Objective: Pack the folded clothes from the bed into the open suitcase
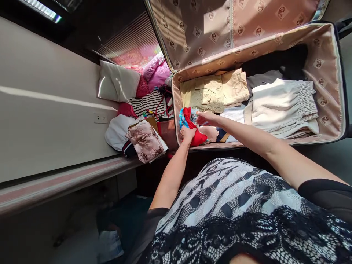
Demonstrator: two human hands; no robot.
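Note:
An open suitcase (255, 141) with a patterned pink-beige lining lies in front of me. In its near left corner is a bundle of small clothing: a red cloth garment (198, 138) with a bright blue cloth (182, 119) beside it. My left hand (188, 133) is closed on the red garment. On the bundle's right side, my right hand (205, 117) has its fingers curled at a grey-blue cloth (194, 115); the fingertips are partly hidden. A pale pink garment (210, 132) lies just below my right hand.
Folded khaki clothes (211, 91), off-white trousers (280, 106) and dark clothes (275, 64) fill the suitcase. Left of it are a folded pink printed garment (145, 141), striped cloth (150, 102) and a white pillow (118, 80). The suitcase lid (203, 29) stands raised behind.

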